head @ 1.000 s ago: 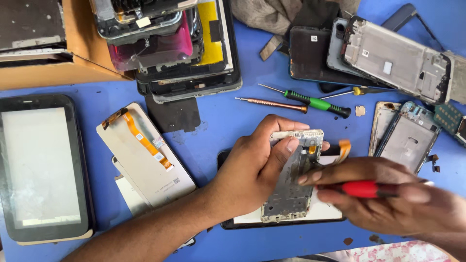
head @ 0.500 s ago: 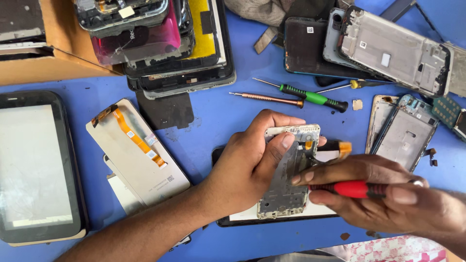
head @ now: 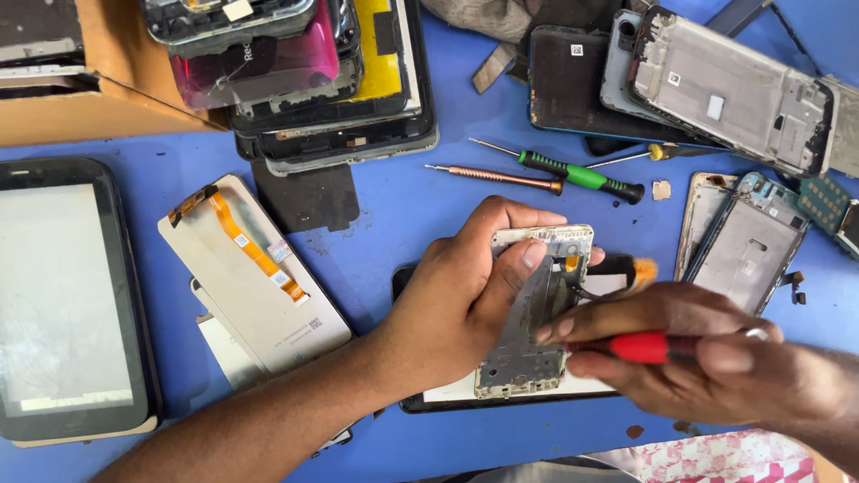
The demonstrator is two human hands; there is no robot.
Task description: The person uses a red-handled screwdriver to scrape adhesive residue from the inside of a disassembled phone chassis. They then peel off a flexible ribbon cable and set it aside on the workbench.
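Head view: left hand (head: 456, 304) closed round a grey metal phone frame (head: 528, 331), thumb pressed on its face, fingers curled behind the upper edge. The frame's long axis runs near-vertical, tilted slightly right at the top, and it sits over a dark flat phone panel (head: 420, 398) on the blue table (head: 394, 224). Right hand (head: 680, 358) comes in from the right, fingers pinched tight on a red-handled screwdriver (head: 640, 347); its tip is hidden, just at the frame's right edge. The right hand is nearer that edge. The frame is thin, stamped and matte, with cut-outs. Nearby: green-handled screwdriver (head: 582, 176), white display panel with orange flex ribbon (head: 255, 277), cracked tablet (head: 63, 295), stacked phone shells (head: 313, 80).
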